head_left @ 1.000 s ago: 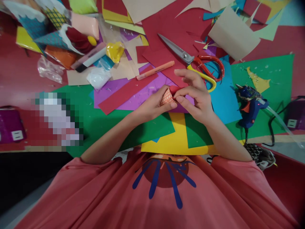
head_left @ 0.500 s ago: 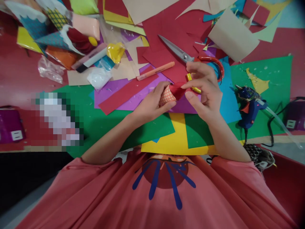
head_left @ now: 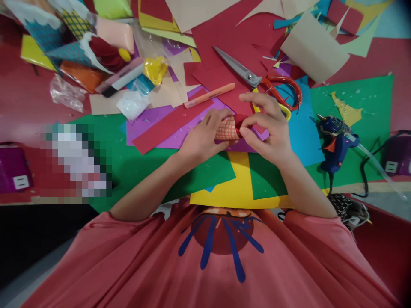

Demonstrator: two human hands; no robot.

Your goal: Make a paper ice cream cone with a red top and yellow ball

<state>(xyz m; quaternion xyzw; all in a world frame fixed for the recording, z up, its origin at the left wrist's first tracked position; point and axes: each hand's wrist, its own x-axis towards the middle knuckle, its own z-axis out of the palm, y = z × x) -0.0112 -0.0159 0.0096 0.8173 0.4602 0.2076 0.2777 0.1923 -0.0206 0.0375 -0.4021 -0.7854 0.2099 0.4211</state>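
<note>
My left hand [head_left: 199, 140] is wrapped round a small paper cone [head_left: 226, 129], pale with an orange-red grid drawn on it. A red piece [head_left: 239, 120] shows at the cone's right-hand mouth; whether it is a lining or a separate part I cannot tell. The thumb and forefinger of my right hand [head_left: 272, 134] pinch at the edge of this red piece, while its other fingers stay raised. Behind that hand lie scissors [head_left: 249, 76] with red and yellow handles. An orange marker [head_left: 210, 95] rests on the purple sheet [head_left: 189, 124] beyond the cone.
A blue hot glue gun [head_left: 337, 147] lies on a green sheet [head_left: 372, 111] at right. At upper left are decorated cones [head_left: 69, 55], a white clay packet [head_left: 133, 102] and a yellow one [head_left: 155, 69]. A curled beige sheet [head_left: 316, 47] and paper scraps cover the back.
My right hand drew back to the right from the cone, then returned to its mouth. The left hand turned the cone, and its fingers now reach further over the top.
</note>
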